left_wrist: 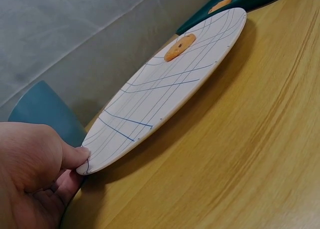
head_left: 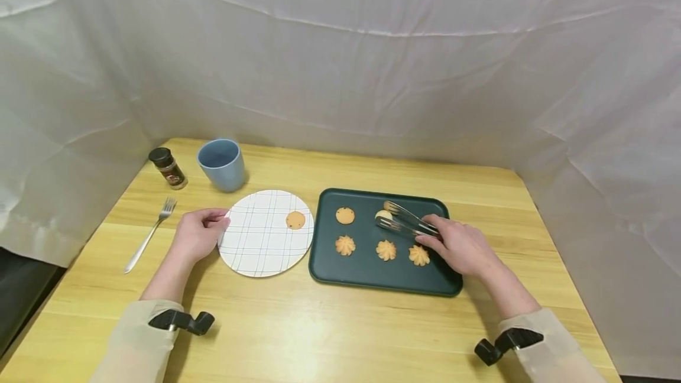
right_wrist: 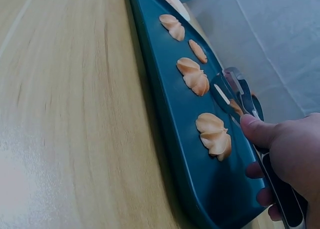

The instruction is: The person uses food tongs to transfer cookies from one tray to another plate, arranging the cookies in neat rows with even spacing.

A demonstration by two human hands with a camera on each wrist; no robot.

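My left hand (head_left: 197, 235) pinches the left rim of a white plate (head_left: 258, 247) with a blue line pattern; the thumb lies on top in the left wrist view. A round speckled cookie (head_left: 295, 220) lies on the plate. My right hand (head_left: 463, 247) grips metal tongs (head_left: 393, 226) above a dark green tray (head_left: 367, 273). The tongs' tips stand apart on either side of a pale round cookie (head_left: 383, 216); whether they squeeze it, I cannot tell. Also on the tray are another round cookie (head_left: 345, 216) and swirled cookies (right_wrist: 214, 135) in a front row.
Behind the plate stands a blue cup (head_left: 223, 167). Left of it is a seasoning jar (head_left: 169, 169) with a black lid. A fork (head_left: 151, 235) lies on the wooden table (head_left: 266, 330) left of my left hand. A pale cloth (head_left: 340, 75) surrounds the back and sides.
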